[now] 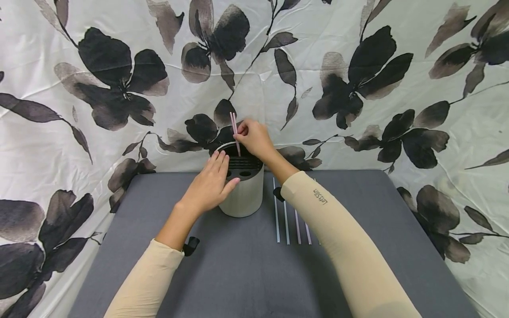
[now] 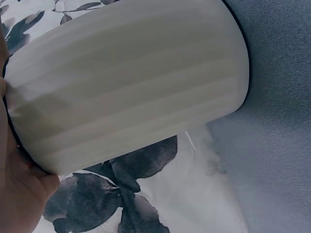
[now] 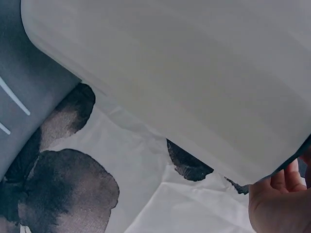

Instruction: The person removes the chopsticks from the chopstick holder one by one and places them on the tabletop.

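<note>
A white round holder with a black slotted insert in its top stands at the back of the table. My right hand pinches pink straws over the insert's rear opening; their lower ends reach down into it. Flat along the holder's left rim rests my left hand, fingers straight, thumb out toward the front. In the left wrist view the holder's wall hides most of that hand. The right wrist view shows only part of the right hand beyond the holder, and no pinched straws.
Several light blue and lilac straws lie in a row on the grey table, right of the holder, partly under the right forearm. A white cloth with dark flowers hangs close behind the table.
</note>
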### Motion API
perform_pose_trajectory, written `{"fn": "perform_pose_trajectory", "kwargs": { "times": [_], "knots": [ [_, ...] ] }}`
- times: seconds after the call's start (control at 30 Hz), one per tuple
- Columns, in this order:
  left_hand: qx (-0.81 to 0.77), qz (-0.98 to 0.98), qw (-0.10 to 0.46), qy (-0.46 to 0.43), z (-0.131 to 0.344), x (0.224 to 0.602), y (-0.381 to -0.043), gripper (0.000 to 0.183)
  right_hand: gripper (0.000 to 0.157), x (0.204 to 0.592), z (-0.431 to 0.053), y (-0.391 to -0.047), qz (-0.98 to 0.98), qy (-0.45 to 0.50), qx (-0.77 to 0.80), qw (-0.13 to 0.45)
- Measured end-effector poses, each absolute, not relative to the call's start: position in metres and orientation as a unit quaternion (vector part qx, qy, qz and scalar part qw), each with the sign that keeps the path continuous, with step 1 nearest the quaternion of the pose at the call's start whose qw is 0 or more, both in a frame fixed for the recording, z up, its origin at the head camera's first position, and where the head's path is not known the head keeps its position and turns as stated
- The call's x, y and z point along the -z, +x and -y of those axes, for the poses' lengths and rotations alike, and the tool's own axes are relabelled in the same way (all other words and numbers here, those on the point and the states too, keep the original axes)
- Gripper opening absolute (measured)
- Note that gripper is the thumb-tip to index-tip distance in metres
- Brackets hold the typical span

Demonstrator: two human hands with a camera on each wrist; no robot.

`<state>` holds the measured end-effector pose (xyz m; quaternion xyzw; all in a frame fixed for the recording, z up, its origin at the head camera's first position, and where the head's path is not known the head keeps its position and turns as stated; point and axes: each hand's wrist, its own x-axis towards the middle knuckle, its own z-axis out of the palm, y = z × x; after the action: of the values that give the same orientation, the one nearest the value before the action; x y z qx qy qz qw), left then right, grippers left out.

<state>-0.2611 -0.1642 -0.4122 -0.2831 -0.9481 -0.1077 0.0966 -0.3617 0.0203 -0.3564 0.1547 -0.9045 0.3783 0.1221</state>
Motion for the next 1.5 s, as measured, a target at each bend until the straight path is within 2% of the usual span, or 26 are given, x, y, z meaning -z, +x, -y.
{"fn": "perform_pose_trajectory", "kwargs": {
  "times": [0.5,1.0,1.27,1.5],
  "knots": [
    [0.115,0.940,0.077,-0.311,0.181,0.405,-0.243,0.079,0.013,0.337,-0.024,-0.322,0.870,0.117,-0.464,0.122],
    [0.114,0.943,0.088,-0.299,0.176,0.409,-0.216,0.079,0.012,0.314,-0.058,-0.287,0.782,0.174,-0.575,0.163],
    [0.111,0.946,0.104,-0.287,0.168,0.412,-0.224,0.078,0.012,0.300,-0.086,-0.294,0.726,0.194,-0.639,0.163],
    [0.108,0.949,0.111,-0.275,0.160,0.415,-0.230,0.079,0.013,0.289,-0.112,-0.297,0.691,0.192,-0.669,0.195]
  ]
}}
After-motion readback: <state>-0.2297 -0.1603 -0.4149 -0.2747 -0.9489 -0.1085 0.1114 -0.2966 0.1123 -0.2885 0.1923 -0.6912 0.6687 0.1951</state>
